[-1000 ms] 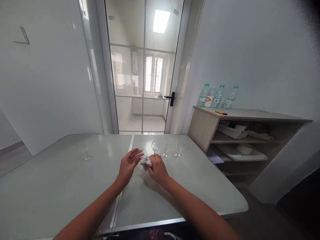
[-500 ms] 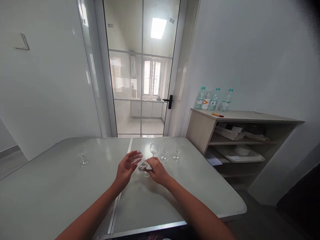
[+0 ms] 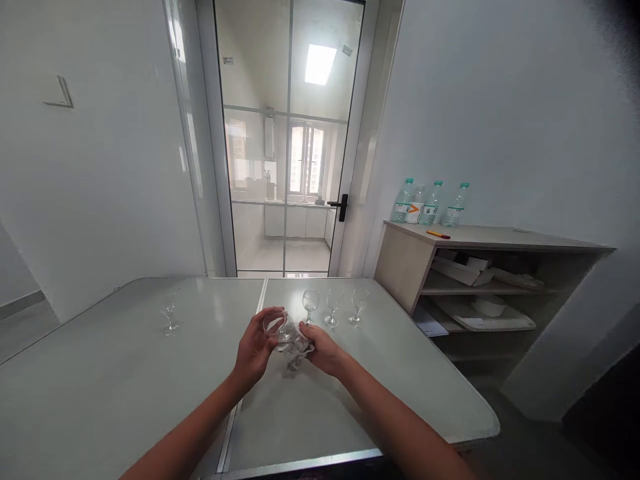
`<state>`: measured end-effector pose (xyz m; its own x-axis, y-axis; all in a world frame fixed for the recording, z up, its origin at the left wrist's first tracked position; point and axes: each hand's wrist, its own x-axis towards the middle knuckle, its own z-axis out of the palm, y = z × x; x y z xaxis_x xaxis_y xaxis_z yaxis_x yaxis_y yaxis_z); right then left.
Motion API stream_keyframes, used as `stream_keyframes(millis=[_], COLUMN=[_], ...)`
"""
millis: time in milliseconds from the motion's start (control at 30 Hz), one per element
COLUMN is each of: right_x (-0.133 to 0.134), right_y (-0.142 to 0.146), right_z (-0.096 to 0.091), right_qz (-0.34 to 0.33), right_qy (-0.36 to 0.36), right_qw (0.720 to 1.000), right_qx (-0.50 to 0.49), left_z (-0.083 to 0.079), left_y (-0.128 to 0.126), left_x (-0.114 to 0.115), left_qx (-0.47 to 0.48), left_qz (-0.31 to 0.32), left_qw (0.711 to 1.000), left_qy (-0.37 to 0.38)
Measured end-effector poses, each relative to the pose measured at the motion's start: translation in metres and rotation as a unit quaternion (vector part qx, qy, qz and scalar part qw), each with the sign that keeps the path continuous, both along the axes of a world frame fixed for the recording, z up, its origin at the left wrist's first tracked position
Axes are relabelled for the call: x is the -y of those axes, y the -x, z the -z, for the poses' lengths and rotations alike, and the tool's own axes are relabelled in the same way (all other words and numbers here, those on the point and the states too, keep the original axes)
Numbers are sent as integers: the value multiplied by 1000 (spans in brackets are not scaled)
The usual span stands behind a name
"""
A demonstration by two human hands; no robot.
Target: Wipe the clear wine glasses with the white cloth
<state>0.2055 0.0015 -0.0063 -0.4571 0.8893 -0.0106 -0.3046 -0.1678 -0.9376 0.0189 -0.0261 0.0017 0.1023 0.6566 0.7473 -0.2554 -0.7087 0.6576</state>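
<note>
My left hand (image 3: 254, 350) is closed round the bowl of a clear stemmed glass (image 3: 277, 327), held tilted above the grey table (image 3: 125, 373) with its mouth turned towards me. My right hand (image 3: 323, 349) pinches a small crumpled grey cloth (image 3: 297, 348) against the glass's lower part. Three more stemmed glasses stand upright in a row just beyond my hands: one (image 3: 311, 304), another (image 3: 333, 307) and a third (image 3: 357, 304). A single glass (image 3: 171, 316) stands alone on the table's left half.
A metal seam (image 3: 239, 390) splits the table in two. A glass door (image 3: 287, 153) with a black handle is behind it. At right a wooden shelf unit (image 3: 480, 280) carries several water bottles (image 3: 430, 203), a pen and stacked flat items.
The glass has risen and tipped so that its mouth faces me. My right hand with the cloth has slid a little lower and to the right. The view shifted slightly.
</note>
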Motion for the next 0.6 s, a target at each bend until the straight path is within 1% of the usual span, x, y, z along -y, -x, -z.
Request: stream_keyframes(millis=[33, 67, 167, 233, 367, 400, 433, 533, 567, 600], right_x=[-1, -2, -10, -17, -23, -22, -21, -15, -13, -13], right_y=[0, 0, -3, -7, -12, -12, -12, -7, -5, -3], right_z=[2, 4, 13, 19, 21, 20, 18, 15, 15, 16], right_qz=[-14, -11, 47, 85, 181, 192, 184, 82, 53, 40], right_qy=[15, 19, -4, -20, -84, -93, -88, -14, 8, 18], right_qw=[1000, 1000, 997, 990, 967, 964, 968, 994, 997, 998], right_qx=[-2, 2, 62, 107, 155, 157, 148, 72, 49, 35], left_z=[2, 4, 9, 12, 17, 17, 17, 17, 17, 17], left_y=[0, 0, -1, -2, -2, -1, -1, 2, 2, 2], left_x=[0, 1, 2, 3, 2, 1, 0, -2, -2, -2], left_qx=[-20, -45, -143, -188, -186, -180, -176, -160, -151, -142], left_qz=[6, 8, 5, -1, -2, -3, -5, -13, -14, -13], left_qw=[1000, 999, 988, 980, 980, 981, 982, 985, 987, 988], left_qy=[-6, -14, -48, -62, -63, -64, -66, -63, -59, -56])
